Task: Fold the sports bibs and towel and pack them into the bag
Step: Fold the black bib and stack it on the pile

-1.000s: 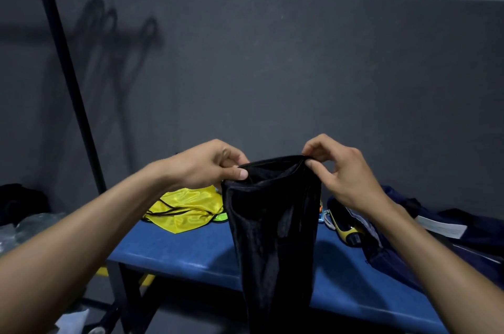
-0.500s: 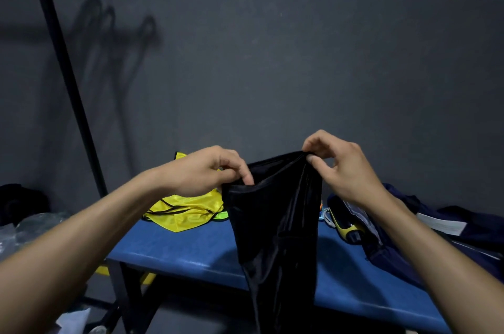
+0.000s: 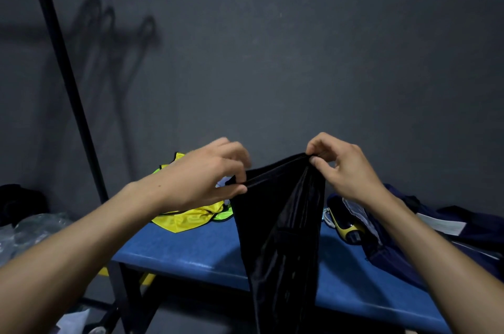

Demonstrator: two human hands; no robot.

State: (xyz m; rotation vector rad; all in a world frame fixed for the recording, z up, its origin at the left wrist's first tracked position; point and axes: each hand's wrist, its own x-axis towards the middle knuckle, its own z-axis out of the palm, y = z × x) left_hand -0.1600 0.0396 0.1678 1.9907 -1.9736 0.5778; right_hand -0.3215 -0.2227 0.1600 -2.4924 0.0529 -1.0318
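Head view: hands (image 3: 275,172) pinch black cloth (image 3: 281,230).

Black cloth (image 3: 281,224), yellow bib (image 3: 188,217) (black-trimmed), blue bench (image 3: 191,249), navy bag (image 3: 409,246), grey wall (image 3: 272,74).

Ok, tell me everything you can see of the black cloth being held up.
The black cloth looks thin, smooth and slightly shiny. It hangs in long vertical folds in front of the blue bench, its lower end out of frame. The left hand and the right hand each pinch its top edge, stretching it between them.
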